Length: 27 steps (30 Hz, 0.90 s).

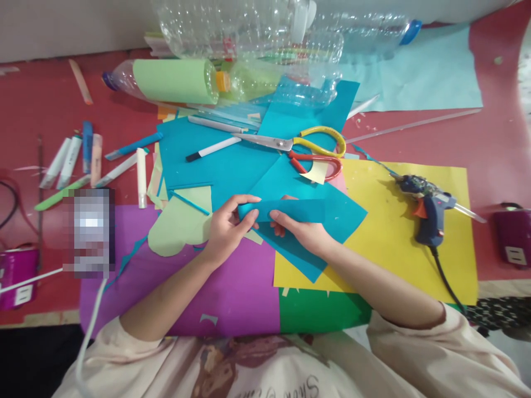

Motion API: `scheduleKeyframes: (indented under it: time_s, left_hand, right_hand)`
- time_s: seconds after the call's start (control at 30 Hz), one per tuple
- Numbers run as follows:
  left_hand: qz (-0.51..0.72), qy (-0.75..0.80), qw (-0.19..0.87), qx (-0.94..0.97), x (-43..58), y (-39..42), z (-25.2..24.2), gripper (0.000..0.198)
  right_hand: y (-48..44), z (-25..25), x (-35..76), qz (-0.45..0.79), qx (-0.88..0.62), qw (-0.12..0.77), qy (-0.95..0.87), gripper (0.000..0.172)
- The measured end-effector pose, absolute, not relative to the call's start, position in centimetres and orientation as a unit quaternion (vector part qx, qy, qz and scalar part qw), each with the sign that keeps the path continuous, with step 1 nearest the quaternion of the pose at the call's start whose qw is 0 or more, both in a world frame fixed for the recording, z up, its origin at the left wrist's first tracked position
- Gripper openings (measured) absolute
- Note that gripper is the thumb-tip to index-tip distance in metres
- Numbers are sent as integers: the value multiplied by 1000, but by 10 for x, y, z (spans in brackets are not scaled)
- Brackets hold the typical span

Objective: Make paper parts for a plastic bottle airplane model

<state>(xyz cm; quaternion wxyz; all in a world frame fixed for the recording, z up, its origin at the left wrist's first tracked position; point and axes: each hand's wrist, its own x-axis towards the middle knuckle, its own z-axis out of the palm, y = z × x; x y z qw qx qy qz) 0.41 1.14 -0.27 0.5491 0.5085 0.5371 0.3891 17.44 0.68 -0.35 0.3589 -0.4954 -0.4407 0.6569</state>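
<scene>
Between my two hands is a strip of blue paper [301,211], its left end curled over. My left hand [229,224] pinches that curled end between thumb and fingers. The thumb of my right hand [296,225] presses on the strip near its middle, with the fingers behind it. To the right the strip's free end sticks out past my right hand. Beneath the hands lie larger blue sheets [340,215]. Scissors [290,143] with one yellow and one red handle rest just beyond them, a pale paper scrap on the red loop.
A glue gun [429,213] lies on a yellow sheet [373,254] at right. Clear plastic bottles [249,27] and a green-wrapped bottle [172,81] line the back. Markers [69,163] and a blurred phone [92,232] are at left, above a purple sheet [240,298].
</scene>
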Motion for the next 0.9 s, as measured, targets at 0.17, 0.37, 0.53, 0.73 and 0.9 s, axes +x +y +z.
scheduleKeyframes:
  time_s: [0.17,0.37,0.53,0.73,0.9]
  left_hand:
    - [372,524,560,523,3,11,-2,32]
    - [379,519,567,515,4,12,-1,32]
    - [380,519,564,518,4,11,-2,32]
    - [386,516,555,526,3,11,-2,29]
    - [386,514,547,537,3,11,-4,25]
  right_hand:
    - [5,-5,175,660,-489,335,-462,48]
    - [3,-10,176,660,-484,341,-462,44]
    - [4,-7,175,659,-487,338,-463,48]
    - [5,-5,174,659,-491,336,-460,51]
    - [4,-8,175,655,-488,338,-468,48]
